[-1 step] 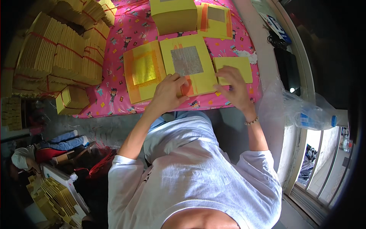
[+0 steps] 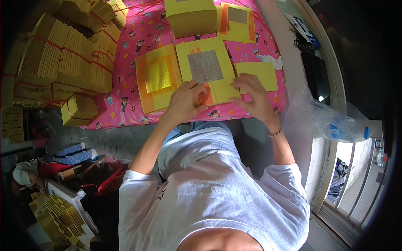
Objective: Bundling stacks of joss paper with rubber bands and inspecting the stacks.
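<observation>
Possibly the silver-squared yellow paper (image 2: 205, 67), close to the near edge of the tabletop (image 2: 121, 79), could skew or slide off if pressed unevenly: the left hand (image 2: 182, 101) covers its near-left corner, grip unclear; the right hand (image 2: 257, 100) sits unclenched at its right edge.

Has the middle paper pile (image 2: 205, 67) at the near edge of the table (image 2: 125, 116), with the left hand (image 2: 184, 100) at its near left corner and the right hand (image 2: 257, 100) by its right edge. Has the left paper pile (image 2: 158, 75) just beside it, the small paper pile (image 2: 264, 75) to its right, the tall paper block (image 2: 192, 26) behind, and tied bundles (image 2: 71, 62) farther left.
</observation>
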Demonstrator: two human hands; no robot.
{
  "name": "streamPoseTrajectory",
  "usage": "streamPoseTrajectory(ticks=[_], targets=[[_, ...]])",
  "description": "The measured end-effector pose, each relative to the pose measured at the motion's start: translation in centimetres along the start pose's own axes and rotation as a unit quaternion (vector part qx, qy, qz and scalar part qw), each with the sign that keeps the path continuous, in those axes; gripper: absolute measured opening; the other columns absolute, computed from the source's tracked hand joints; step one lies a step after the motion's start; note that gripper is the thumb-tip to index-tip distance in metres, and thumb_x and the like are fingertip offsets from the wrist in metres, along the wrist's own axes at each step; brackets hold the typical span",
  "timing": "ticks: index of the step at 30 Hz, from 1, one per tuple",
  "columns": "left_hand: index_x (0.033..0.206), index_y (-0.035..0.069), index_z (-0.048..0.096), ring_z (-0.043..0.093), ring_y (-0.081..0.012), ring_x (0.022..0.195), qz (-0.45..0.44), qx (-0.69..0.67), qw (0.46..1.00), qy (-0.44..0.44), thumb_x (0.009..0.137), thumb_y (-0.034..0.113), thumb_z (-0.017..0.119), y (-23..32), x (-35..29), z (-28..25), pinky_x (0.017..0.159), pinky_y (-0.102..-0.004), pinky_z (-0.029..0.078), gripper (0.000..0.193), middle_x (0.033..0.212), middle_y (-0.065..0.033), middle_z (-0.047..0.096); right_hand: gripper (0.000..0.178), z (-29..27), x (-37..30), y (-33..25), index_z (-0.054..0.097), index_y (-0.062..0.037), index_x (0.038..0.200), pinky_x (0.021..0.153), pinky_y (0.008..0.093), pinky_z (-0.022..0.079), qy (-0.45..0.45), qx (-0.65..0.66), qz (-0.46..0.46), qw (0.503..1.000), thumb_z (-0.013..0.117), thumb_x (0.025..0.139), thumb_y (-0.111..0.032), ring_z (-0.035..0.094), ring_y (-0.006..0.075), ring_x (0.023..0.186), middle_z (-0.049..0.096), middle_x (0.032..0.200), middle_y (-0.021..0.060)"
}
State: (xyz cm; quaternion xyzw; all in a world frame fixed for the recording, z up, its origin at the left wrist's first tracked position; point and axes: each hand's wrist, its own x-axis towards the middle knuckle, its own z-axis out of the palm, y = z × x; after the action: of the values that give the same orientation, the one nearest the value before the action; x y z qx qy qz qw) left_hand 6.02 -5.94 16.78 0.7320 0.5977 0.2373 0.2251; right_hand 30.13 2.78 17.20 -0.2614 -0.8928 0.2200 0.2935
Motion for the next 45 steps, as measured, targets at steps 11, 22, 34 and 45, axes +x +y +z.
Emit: streamPoseTrajectory(ticks=[11, 22, 34, 45], targets=[[0.086, 0.006, 0.060, 0.058, -0.0297, 0.088, 0.006, -0.082, 0.997, 0.005, 0.062, 0.014, 0.078, -1.1, 0.3, 0.2, 0.077, -0.0392, 0.047, 0.031, 0.089, -0.0094, 0.059, 0.021, 1.0, 1.2, 1.0, 0.068, -0.0085, 0.089, 0.080, 0.0369, 0.047, -0.107, -0.049, -0.071, 0.991, 0.074, 0.072, -0.020, 0.059, 0.0257, 0.094, 0.063, 0.099, 0.0067], [0.088, 0.005, 0.063, 0.059, -0.0259, 0.085, -0.017, -0.120, 0.992, -0.017, 0.063, 0.016, 0.081, -1.4, 0.4, -0.1, 0.076, -0.0358, 0.048, 0.033, 0.087, -0.0089, 0.058, 0.011, 0.5, 2.1, 0.6, 0.070, -0.0063, 0.082, 0.069, 0.0346, 0.050, -0.127, -0.017, -0.039, 0.991, 0.070, 0.077, -0.016, 0.062, 0.0243, 0.082, 0.065, 0.091, 0.0068], [0.088, 0.005, 0.063, 0.060, -0.0233, 0.081, -0.022, -0.149, 0.988, -0.026, 0.064, 0.018, 0.082, -1.6, 0.5, -0.1, 0.074, -0.0345, 0.048, 0.034, 0.086, -0.0078, 0.058, 0.011, 0.4, 2.3, 0.3, 0.071, -0.0077, 0.083, 0.068, 0.0342, 0.050, -0.146, -0.025, -0.018, 0.989, 0.069, 0.079, -0.018, 0.061, 0.0234, 0.082, 0.064, 0.091, 0.0056], [0.088, 0.005, 0.063, 0.061, -0.0216, 0.080, -0.020, -0.143, 0.989, -0.027, 0.066, 0.017, 0.081, -1.6, 0.5, -0.2, 0.075, -0.0329, 0.049, 0.031, 0.086, -0.0079, 0.057, 0.014, 0.3, 2.1, -0.1, 0.068, -0.0059, 0.084, 0.071, 0.0356, 0.051, -0.156, -0.058, -0.036, 0.985, 0.067, 0.079, -0.019, 0.063, 0.0245, 0.085, 0.065, 0.094, 0.0058]])
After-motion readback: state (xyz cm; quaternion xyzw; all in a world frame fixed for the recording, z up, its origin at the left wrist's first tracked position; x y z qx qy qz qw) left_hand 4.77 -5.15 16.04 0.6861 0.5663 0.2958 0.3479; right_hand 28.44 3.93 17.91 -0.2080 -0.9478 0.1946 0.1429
